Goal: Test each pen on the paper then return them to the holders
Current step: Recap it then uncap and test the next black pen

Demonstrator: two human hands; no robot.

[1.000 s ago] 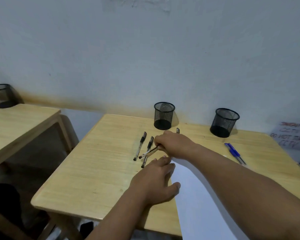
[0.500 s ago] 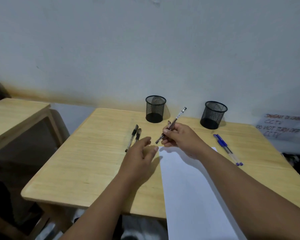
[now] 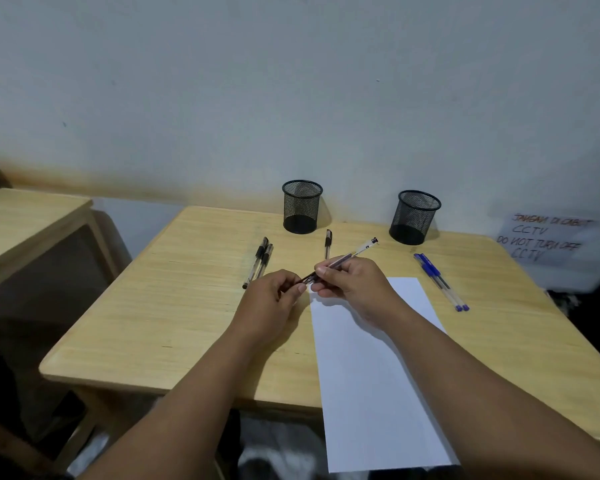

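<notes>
Head view: right hand (image 3: pixel 352 284) grips a black pen (image 3: pixel 347 259) mid-barrel, fingers curled round it, above the top edge of the paper (image 3: pixel 378 375). Left hand (image 3: pixel 271 303) pinches its near end w/ fingertips. Two black pens (image 3: pixel 258 265) lie left on the desk (image 3: pixel 174 306), one (image 3: pixel 327 244) by the left holder (image 3: pixel 302 206); blue pens (image 3: pixel 440 282) near the right holder (image 3: pixel 414 217).

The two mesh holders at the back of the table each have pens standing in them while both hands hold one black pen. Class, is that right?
Not quite. The head view shows both mesh holders empty. The left hand and right hand do hold one black pen.
</notes>
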